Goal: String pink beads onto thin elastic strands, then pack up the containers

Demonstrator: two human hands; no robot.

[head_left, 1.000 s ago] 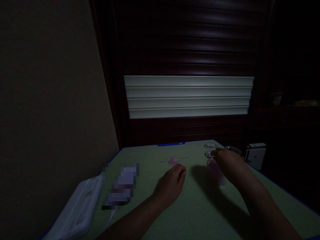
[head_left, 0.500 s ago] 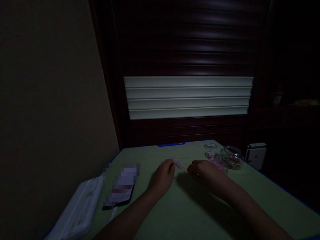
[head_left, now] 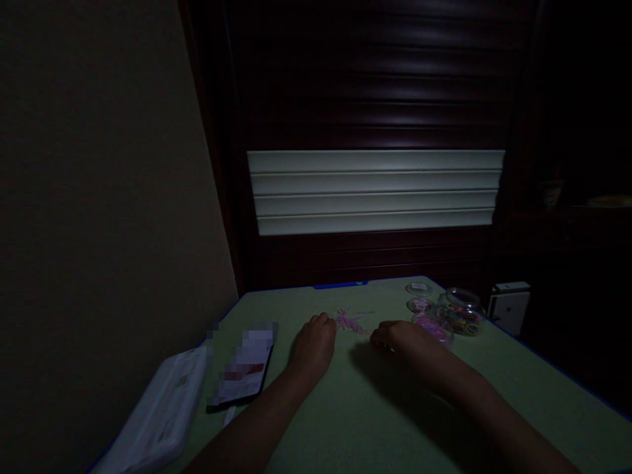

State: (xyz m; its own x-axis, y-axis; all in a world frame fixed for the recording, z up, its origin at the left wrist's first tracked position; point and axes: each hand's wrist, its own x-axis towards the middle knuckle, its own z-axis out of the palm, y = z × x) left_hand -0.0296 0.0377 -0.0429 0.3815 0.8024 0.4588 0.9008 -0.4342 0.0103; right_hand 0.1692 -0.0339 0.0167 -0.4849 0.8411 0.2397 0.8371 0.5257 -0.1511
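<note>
On the table lies a small pink, stringy piece [head_left: 349, 322] with thin strands spreading from it; the dim light hides its exact kind. At its left edge rests my left hand [head_left: 316, 339], back upward and fingers curled down, with the fingertips hidden. My right hand [head_left: 402, 337] is to the right of the piece, its fingers pinched together. A faint thin strand runs from the piece toward these fingers, but what they hold is too small to make out. Close behind my right hand stands a clear round container [head_left: 433, 328] with pink contents.
A clear jar of coloured loops [head_left: 461, 313], a small tub [head_left: 419, 305] and a clear lid [head_left: 419, 288] stand at the back right of the green table [head_left: 345, 421]. Leftward lie a phone [head_left: 244, 368] with a blurred screen and a long white case [head_left: 160, 408].
My left hand has shifted slightly left and turned knuckles up, uncovering more of the pink piece. My right hand stays almost in place. The view has moved slightly.
</note>
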